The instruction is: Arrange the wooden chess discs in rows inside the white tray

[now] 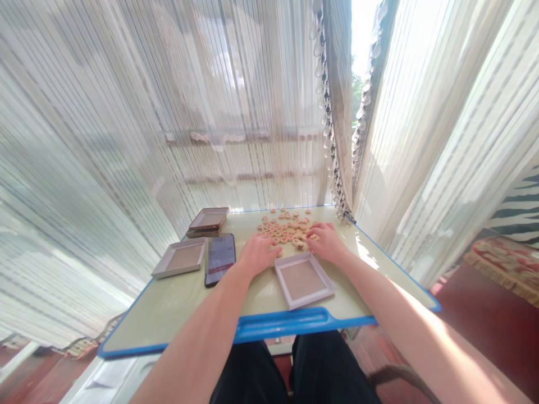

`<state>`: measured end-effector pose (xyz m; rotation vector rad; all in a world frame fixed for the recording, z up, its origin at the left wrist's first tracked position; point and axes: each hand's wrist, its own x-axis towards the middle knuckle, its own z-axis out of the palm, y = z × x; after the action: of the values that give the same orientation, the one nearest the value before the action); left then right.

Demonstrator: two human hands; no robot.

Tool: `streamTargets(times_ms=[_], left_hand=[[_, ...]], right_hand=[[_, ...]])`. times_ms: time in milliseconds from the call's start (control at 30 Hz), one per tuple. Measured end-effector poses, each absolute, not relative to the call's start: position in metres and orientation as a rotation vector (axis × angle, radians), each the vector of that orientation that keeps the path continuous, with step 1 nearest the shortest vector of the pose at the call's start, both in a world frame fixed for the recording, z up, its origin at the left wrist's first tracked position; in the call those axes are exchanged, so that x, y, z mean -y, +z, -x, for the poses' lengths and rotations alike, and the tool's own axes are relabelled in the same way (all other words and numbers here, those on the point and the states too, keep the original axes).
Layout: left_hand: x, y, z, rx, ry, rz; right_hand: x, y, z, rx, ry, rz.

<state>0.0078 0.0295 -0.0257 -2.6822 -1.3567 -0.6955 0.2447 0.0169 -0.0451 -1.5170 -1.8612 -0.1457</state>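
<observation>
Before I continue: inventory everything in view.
Table: one, cream with blue edging, centre
Round pieces: many, beige, far middle of table
Near box: one, pale with tan inside, table's near middle
Phone: one, dark, left of near box
Left box: one, greyish, left of phone
Stacked boxes: at least two, brownish, far left
Curtains: several, whitish and grey, behind table
Striped cloth: one, dark and white, right
Fringed cloth: one, red and cream, right
Floor: one, reddish, below
Left hand: one, bare, at pieces' left
Right hand: one, bare, at pieces' right
Legs: two, dark, below
</observation>
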Motion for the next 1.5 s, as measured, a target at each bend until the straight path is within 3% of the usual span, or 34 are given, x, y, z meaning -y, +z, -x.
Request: streamTargets(times_ms=[133,300,600,1500], left_hand=[[-0.031,-0.028,-0.007,1.322,-0.764,2.673],[-0.032,-0.030,-0.007,1.301,-0.766,2.686],[-0.022,-0.026,-0.011,1.214,-0.701,2.783],[-0.030,-0.026,-0.009,1.238,-0.689,2.771]], right_hand=[[-0.019,-0.041,-0.251,1.573,-0.109,1.444],[-0.014,-0.043,-0.243,1.948,-0.043,1.387],[-0.012,-0.041,-0.243,2.116,-0.134,1.569],[-0.014,-0.049,-0.243,1.953,-0.146,1.706]])
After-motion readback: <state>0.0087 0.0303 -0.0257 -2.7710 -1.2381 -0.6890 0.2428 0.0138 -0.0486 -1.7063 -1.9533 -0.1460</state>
